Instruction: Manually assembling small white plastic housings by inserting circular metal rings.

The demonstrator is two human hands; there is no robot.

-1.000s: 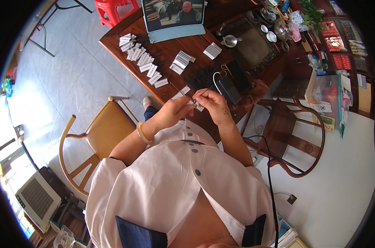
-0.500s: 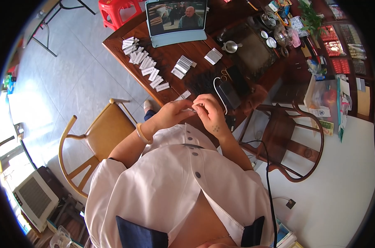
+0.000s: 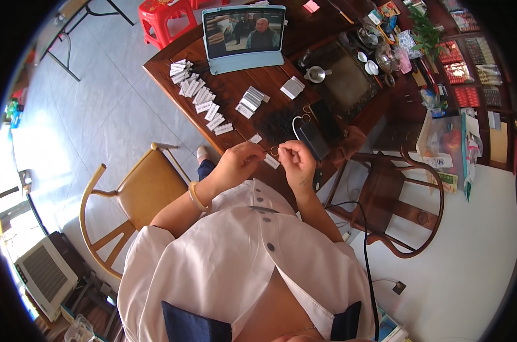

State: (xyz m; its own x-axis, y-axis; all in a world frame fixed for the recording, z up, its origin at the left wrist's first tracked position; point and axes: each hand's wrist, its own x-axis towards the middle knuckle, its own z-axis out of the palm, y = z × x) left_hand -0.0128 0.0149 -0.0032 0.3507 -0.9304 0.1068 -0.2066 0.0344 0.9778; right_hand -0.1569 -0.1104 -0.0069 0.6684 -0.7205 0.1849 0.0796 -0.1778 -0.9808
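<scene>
My right hand (image 3: 298, 164) pinches a thin, small loop (image 3: 274, 151) between thumb and fingertips; its kind is too small to tell. Beside it, my left hand (image 3: 240, 163) has its fingers curled together, and what they hold, if anything, I cannot make out. A white printed strip (image 3: 272, 162) shows between the two hands, just below the loop. Another white strip (image 3: 255, 138) lies on the table beyond my left fingers. Farther off sit a stack of white and grey strips (image 3: 250, 102) and a smaller stack (image 3: 292, 87). Many more strips (image 3: 201, 97) run along the table's left edge.
A tablet (image 3: 244, 40) in a light blue case stands at the back of the wooden table (image 3: 173, 52). Right of my hands lie a dark phone-like block (image 3: 313, 139) with a white cable, and gold-handled scissors (image 3: 307, 113). Chairs flank me: tan (image 3: 146, 185) and dark wood (image 3: 378, 188).
My hands have drawn apart a little and lowered slightly. The thin loop now shows at my right fingertips, and the white strip between the hands is more visible.
</scene>
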